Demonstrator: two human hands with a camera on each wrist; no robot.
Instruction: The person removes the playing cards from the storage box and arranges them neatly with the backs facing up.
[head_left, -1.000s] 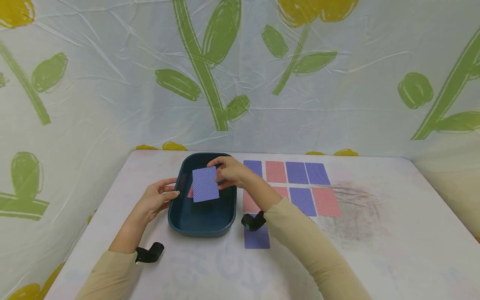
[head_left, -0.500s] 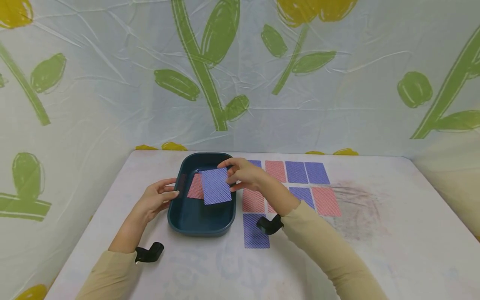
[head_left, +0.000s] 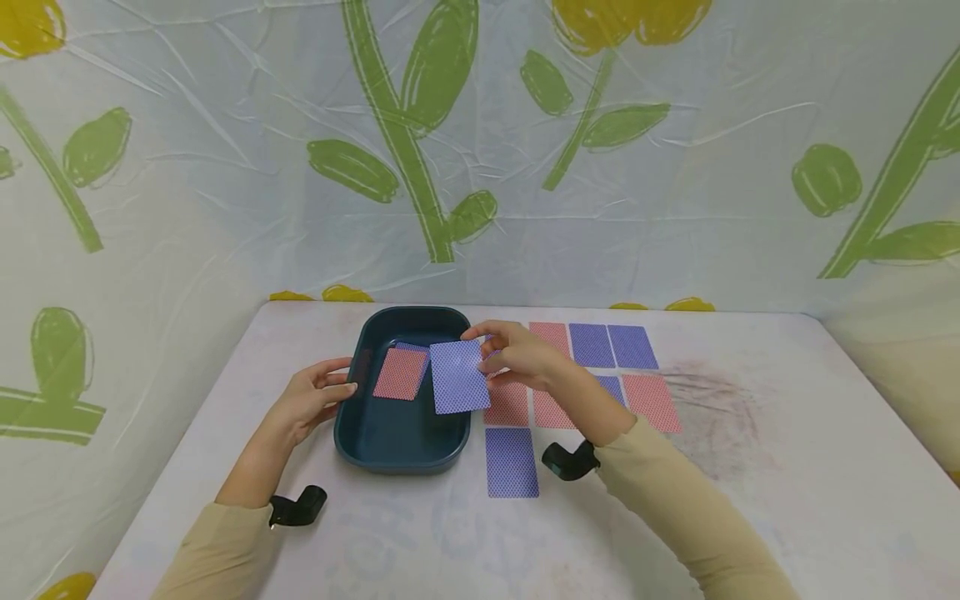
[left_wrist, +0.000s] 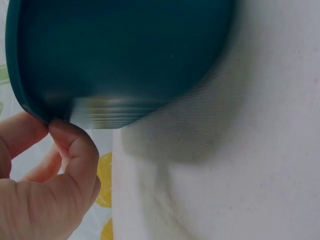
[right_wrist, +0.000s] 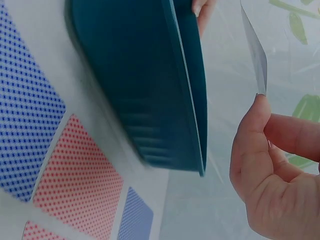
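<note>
My right hand (head_left: 517,358) pinches a blue-backed playing card (head_left: 457,382) by its right edge, raised over the right rim of a dark teal tub (head_left: 390,437). Seen nearly edge-on in the right wrist view, that card (right_wrist: 256,52) stands between thumb and finger, above the tub's rim. A red-backed card (head_left: 397,377) lies inside the tub, partly over another blue-backed card (head_left: 415,346). On the tub's left side, my left hand (head_left: 311,402) grips the rim; the left wrist view shows its thumb and fingers (left_wrist: 75,147) pinching the edge.
Right of the tub, blue and red cards lie face down in rows on the white table (head_left: 810,433). One blue card (head_left: 512,462) lies nearest the front; a red card (head_left: 651,400) ends the middle row. A flower-print sheet (head_left: 637,242) hangs behind the table.
My right hand has moved to the right with the blue card, from over the middle of the tub to its right rim, uncovering the red card inside. The left hand has stayed at the rim.
</note>
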